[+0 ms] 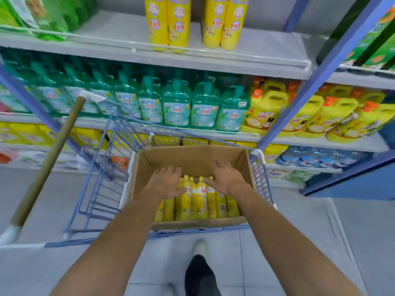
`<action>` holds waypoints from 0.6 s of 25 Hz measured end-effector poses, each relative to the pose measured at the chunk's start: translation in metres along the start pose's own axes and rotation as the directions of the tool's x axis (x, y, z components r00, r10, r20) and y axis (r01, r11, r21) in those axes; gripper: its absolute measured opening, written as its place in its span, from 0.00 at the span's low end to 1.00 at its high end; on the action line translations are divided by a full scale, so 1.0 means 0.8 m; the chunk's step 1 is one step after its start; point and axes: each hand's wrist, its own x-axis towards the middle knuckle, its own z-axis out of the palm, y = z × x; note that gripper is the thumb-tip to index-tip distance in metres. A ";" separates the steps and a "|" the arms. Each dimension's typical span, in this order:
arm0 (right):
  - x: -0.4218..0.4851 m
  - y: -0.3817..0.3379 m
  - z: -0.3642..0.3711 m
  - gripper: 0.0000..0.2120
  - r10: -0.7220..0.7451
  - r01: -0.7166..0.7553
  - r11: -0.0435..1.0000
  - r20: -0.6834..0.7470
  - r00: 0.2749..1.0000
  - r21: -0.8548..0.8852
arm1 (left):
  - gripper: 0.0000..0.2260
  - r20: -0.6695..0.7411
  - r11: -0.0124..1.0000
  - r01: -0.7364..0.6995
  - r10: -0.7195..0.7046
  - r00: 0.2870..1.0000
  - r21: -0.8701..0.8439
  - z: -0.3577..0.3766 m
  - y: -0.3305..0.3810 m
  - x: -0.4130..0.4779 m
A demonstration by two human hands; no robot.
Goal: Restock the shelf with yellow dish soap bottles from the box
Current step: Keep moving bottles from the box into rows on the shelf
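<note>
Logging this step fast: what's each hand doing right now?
Left hand: open, fingers spread over the yellow bottles in the box, gripping nothing.
Right hand: open, on the bottle tops, gripping nothing.

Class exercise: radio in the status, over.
Left hand and right hand open, on the yellow bottles in the box. Shelf gap free. Nothing blocking.

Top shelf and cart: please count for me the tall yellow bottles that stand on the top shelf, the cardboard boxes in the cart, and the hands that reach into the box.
tall yellow bottles on the top shelf: 4
cardboard box: 1
hands, left hand and right hand: 2
Total: 7
</note>
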 end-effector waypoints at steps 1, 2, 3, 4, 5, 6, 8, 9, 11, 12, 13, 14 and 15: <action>0.010 0.008 0.016 0.35 -0.001 0.000 1.000 0.030 1.000 0.013 | 0.35 0.042 1.000 0.003 -0.003 0.999 -0.006 0.014 0.000 0.013; 0.021 0.016 0.030 0.36 0.000 -0.002 1.000 0.059 0.998 0.025 | 0.35 0.077 1.000 0.006 -0.005 0.997 -0.010 0.025 -0.001 0.026; 0.032 0.024 0.042 0.36 0.006 -0.010 0.999 0.088 0.996 0.039 | 0.35 0.107 1.000 0.012 -0.011 0.994 -0.012 0.035 -0.001 0.040; 0.045 0.033 0.054 0.36 0.017 -0.024 0.998 0.117 0.993 0.056 | 0.35 0.135 1.000 0.020 -0.018 0.991 -0.011 0.044 -0.001 0.057; 0.057 0.042 0.063 0.35 0.031 -0.040 0.997 0.141 0.990 0.065 | 0.35 0.157 0.999 0.032 -0.030 0.987 -0.011 0.050 -0.002 0.072; 0.068 0.049 0.071 0.35 0.042 -0.054 0.996 0.159 0.986 0.071 | 0.36 0.171 0.999 0.044 -0.040 0.984 -0.017 0.057 -0.002 0.087; 0.090 0.064 0.088 0.33 0.064 -0.078 0.994 0.176 0.982 0.077 | 0.37 0.184 0.998 0.063 -0.057 0.981 -0.028 0.071 -0.001 0.115; 0.101 0.071 0.098 0.33 0.073 -0.089 0.993 0.180 0.981 0.082 | 0.38 0.190 0.997 0.064 -0.057 0.980 -0.031 0.079 0.000 0.131; 0.116 0.086 0.116 0.35 0.111 -0.133 0.986 0.197 0.974 0.104 | 0.39 0.233 0.995 0.078 -0.063 0.971 -0.057 0.093 0.002 0.154; 0.119 0.096 0.125 0.35 0.142 -0.171 0.977 0.213 0.967 0.124 | 0.40 0.263 0.994 0.088 -0.068 0.963 -0.064 0.100 0.003 0.162; 0.118 0.104 0.131 0.35 0.180 -0.216 0.965 0.224 0.958 0.150 | 0.40 0.281 0.994 0.093 -0.072 0.957 -0.060 0.106 0.003 0.167; 0.120 0.113 0.141 0.36 0.221 -0.265 0.948 0.239 0.946 0.176 | 0.40 0.300 0.995 0.089 -0.070 0.951 -0.052 0.114 0.001 0.175; 0.121 0.121 0.148 0.36 0.257 -0.305 0.931 0.237 0.937 0.199 | 0.40 0.309 0.995 0.087 -0.070 0.948 -0.041 0.120 -0.001 0.183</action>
